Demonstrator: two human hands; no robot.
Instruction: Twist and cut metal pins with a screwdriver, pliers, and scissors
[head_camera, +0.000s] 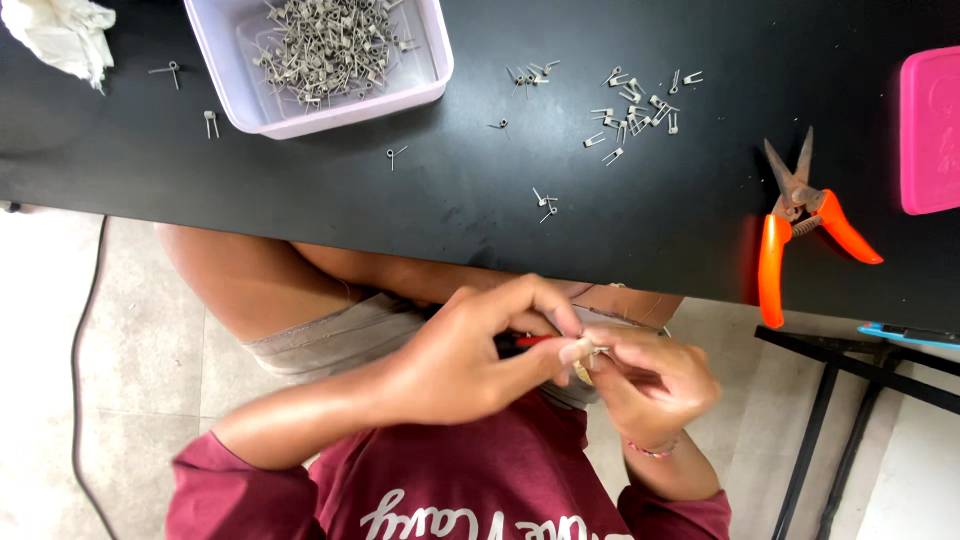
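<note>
- Left hand (465, 350) and right hand (650, 375) meet over the lap, below the bench (450, 200) edge, fingers pinched shut on a red-handled tool (530, 342) and a small wire spring (592, 348).
- On the matte black bench: orange-handled snips (800, 215), scattered grey springs (635, 105).
- Farthest: glossy lilac tub (330, 60) of tangled springs.

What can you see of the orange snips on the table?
The snips lie flat on the black table, near its front edge at the right. Two orange, plastic-looking handles splay toward the person; the short grey metal blades stand open, pointing away. A small spring shows at the pivot. Neither hand touches them; the pink box lies close by.
</note>
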